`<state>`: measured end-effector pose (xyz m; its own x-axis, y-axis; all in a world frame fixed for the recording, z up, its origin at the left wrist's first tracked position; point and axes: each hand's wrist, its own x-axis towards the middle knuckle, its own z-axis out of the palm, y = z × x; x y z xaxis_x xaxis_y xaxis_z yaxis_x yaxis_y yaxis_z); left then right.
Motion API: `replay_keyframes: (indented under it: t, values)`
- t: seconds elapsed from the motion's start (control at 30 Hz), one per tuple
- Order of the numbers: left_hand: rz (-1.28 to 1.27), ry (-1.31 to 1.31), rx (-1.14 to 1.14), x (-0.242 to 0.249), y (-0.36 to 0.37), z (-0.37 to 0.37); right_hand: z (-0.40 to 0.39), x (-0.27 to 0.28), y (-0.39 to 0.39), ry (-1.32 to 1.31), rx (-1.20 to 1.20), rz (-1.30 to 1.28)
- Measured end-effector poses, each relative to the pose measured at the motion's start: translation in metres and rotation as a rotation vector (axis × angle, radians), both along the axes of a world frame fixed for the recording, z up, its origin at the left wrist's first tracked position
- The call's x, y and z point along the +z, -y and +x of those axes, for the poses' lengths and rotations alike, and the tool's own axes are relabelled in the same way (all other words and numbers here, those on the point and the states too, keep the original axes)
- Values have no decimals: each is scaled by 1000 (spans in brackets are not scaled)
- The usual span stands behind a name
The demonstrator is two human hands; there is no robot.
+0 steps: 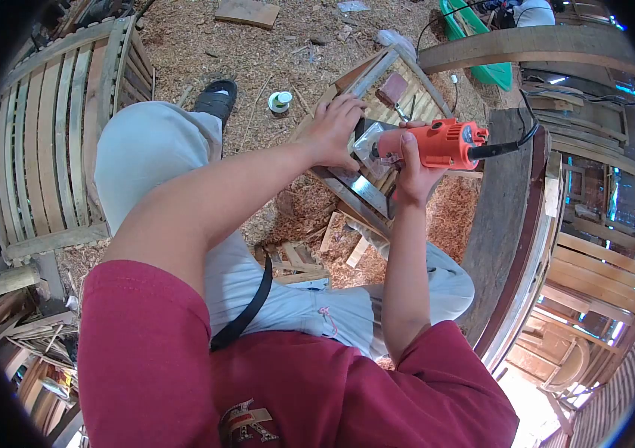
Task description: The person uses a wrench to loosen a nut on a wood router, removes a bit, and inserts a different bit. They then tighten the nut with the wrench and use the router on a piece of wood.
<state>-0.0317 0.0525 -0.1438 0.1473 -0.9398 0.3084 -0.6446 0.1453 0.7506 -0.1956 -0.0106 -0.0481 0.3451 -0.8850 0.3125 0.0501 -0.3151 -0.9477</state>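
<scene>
An orange trim router (444, 143) with a clear base guard (368, 143) lies sideways over a slatted wooden frame (374, 69). My right hand (416, 173) is wrapped around the router's body, thumb on top. At the base end, my left hand (335, 133) curls its fingers and thumb around the dark edge of the base, close against the frame. The bit and the contact with the wood are hidden. Inside the frame, beyond the router, are a reddish-brown block (392, 88) and a metal wrench-like tool (401, 112).
The router's black cord (530, 119) runs up past a thick wooden beam (508, 201). A slatted wooden piece (56, 142) stands at left. Wood shavings cover the ground, with a small white-green container (280, 101), offcuts (358, 252) and a green tub (493, 73).
</scene>
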Motion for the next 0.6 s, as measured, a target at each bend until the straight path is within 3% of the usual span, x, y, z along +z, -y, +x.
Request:
replay_keyframes:
  t: [0.6]
  values:
    - [14,22,-11,5,-1,1,-4,1,4,-57,-15,-34]
